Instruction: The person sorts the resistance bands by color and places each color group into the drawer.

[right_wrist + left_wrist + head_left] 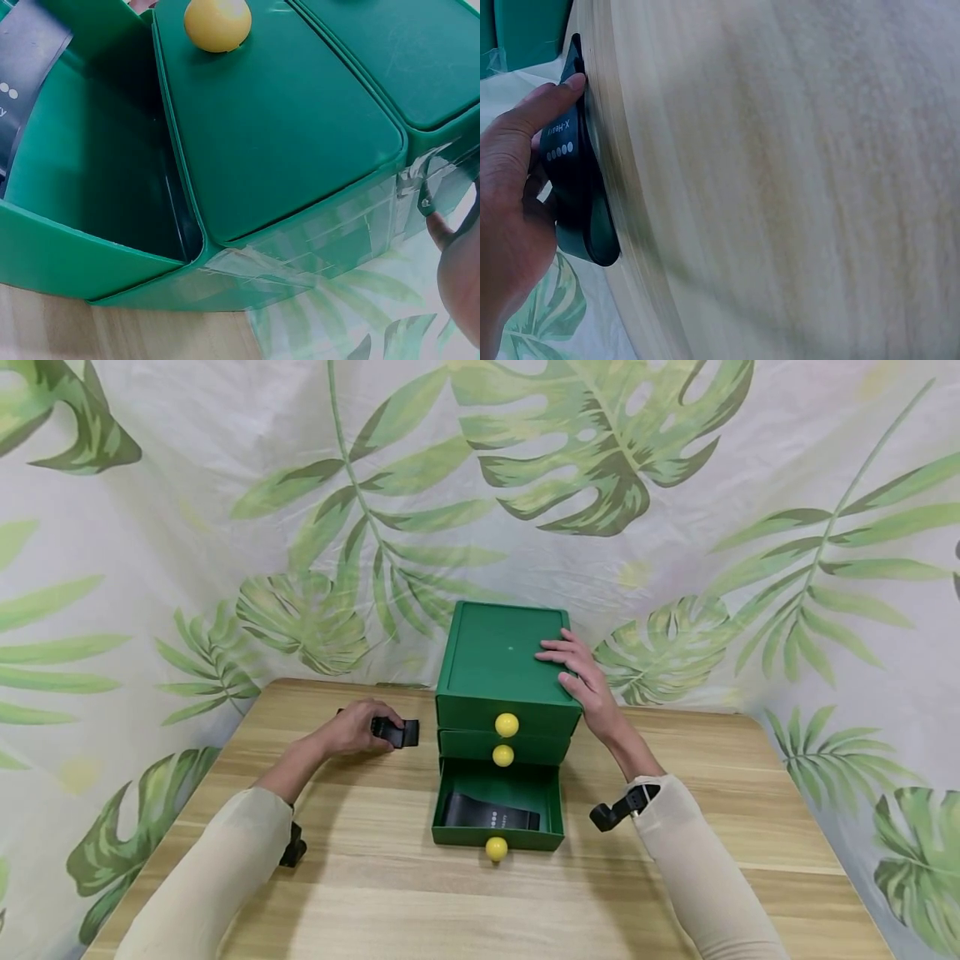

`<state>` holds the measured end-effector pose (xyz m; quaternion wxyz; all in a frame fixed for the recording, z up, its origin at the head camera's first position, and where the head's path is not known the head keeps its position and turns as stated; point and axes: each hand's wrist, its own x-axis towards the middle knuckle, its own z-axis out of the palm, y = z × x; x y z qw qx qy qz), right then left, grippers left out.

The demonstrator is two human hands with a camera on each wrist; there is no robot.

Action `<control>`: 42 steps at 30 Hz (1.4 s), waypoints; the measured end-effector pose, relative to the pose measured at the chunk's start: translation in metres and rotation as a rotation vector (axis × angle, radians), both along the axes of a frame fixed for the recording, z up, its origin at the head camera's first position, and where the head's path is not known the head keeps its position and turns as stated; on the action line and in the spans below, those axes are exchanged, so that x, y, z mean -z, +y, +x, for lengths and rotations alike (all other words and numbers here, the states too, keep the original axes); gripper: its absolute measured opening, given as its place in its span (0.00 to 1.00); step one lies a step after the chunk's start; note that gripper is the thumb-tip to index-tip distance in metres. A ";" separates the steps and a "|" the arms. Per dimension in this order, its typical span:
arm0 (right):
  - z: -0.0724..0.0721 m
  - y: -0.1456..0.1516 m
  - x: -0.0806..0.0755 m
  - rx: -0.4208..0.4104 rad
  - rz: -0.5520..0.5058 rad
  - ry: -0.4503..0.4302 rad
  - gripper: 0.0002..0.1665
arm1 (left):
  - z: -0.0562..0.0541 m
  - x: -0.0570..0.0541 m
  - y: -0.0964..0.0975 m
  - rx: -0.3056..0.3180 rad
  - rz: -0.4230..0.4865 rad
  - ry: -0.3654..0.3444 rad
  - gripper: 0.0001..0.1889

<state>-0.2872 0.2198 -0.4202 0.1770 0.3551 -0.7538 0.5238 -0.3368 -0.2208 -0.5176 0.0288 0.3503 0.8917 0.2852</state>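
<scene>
In the head view, my left hand grips a folded black resistance band at the tabletop, left of the green drawer cabinet. White "X-Heavy" lettering and several dots mark this band in the left wrist view, with a finger or thumb across its upper end. My right hand rests on the cabinet's top at its right edge, fingers extended. Pulled out at the bottom is a drawer, and another black band with pale print lies inside it. The two upper drawers appear closed.
Round yellow knobs stick out from the drawer fronts. Clear tape runs along the cabinet's side. The wooden table meets a leaf-patterned cloth behind it. Both wrists wear black straps.
</scene>
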 end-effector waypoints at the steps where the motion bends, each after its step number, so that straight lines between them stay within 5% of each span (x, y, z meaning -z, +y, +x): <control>1: 0.000 0.000 0.000 -0.001 -0.001 -0.001 0.24 | 0.000 -0.001 0.000 -0.004 -0.006 -0.008 0.20; 8: 0.000 0.000 0.000 -0.007 -0.007 0.000 0.23 | 0.001 -0.007 0.000 -0.051 -0.019 -0.098 0.19; 22: 0.000 0.000 0.002 -0.003 -0.012 0.003 0.23 | 0.008 -0.019 -0.003 -0.026 -0.029 -0.089 0.17; 28: 0.000 0.001 0.003 -0.005 -0.010 0.016 0.24 | 0.015 -0.031 -0.008 0.004 0.016 -0.101 0.16; 42: 0.001 0.000 0.000 0.002 -0.015 -0.011 0.23 | 0.035 -0.060 -0.005 -0.037 0.106 -0.171 0.16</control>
